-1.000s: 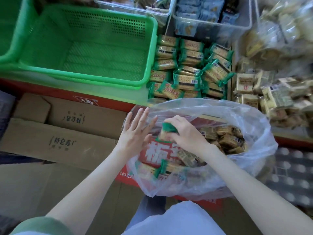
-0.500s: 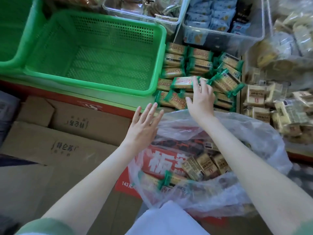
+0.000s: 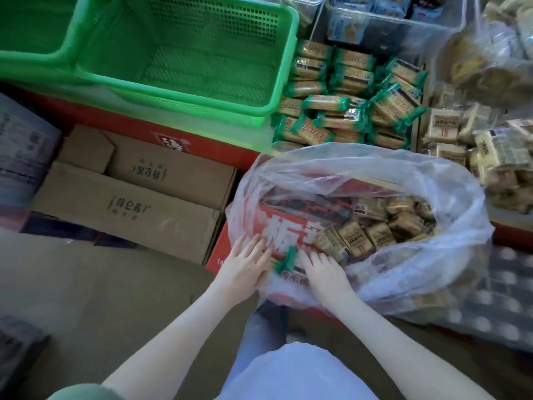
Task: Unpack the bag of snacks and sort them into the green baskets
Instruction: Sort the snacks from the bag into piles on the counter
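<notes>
Left grip (image 3: 245, 269): spread flat on bag (image 3: 432, 284).
Right grip (image 3: 324, 274): we cannot tell.
Risk: green packet (image 3: 284, 262) may slip under loose plastic.

Two green baskets (image 3: 284, 62), the left one only partly in view. One clear bag (image 3: 432, 255) on one red box (image 3: 222, 246). Two hands: left hand (image 3: 245, 272), right hand (image 3: 324, 274), with one green packet (image 3: 285, 259) between them. About a dozen brown packets (image 3: 375, 229) show in the bag. Roughly twenty piled green packets (image 3: 346, 105); the exact count is unclear. Two cardboard boxes (image 3: 129, 209).
</notes>
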Action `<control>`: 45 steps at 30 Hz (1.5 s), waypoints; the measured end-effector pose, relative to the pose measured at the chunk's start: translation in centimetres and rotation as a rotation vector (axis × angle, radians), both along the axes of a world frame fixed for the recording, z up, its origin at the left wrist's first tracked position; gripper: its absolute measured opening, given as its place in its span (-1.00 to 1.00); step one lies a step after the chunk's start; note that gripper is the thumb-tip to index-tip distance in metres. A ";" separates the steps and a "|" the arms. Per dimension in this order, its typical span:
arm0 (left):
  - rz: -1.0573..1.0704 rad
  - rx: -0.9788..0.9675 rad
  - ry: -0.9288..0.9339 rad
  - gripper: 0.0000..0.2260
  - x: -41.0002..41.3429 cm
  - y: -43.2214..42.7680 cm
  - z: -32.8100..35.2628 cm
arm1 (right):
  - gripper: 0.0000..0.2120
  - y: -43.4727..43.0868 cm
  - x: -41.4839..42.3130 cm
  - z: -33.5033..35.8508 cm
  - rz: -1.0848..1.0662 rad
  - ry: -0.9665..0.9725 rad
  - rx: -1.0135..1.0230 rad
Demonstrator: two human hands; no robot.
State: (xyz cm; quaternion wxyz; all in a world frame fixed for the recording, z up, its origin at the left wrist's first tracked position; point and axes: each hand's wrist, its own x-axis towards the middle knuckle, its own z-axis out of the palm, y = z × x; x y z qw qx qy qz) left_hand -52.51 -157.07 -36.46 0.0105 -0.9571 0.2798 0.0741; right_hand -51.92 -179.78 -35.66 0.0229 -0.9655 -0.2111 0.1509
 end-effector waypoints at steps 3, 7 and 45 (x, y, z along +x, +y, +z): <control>-0.004 0.079 0.029 -0.42 -1.7 -0.3 0.5 | -0.35 0.1 -0.7 1.1 -0.081 0.027 0.047; 0.010 0.063 -0.046 -0.42 -2.2 -1.0 1.5 | -0.36 -0.1 -0.4 3.5 -0.342 0.052 0.302; -0.031 -0.155 -0.110 -0.53 5.8 -0.2 0.9 | -0.51 4.5 4.3 1.4 0.043 0.135 0.306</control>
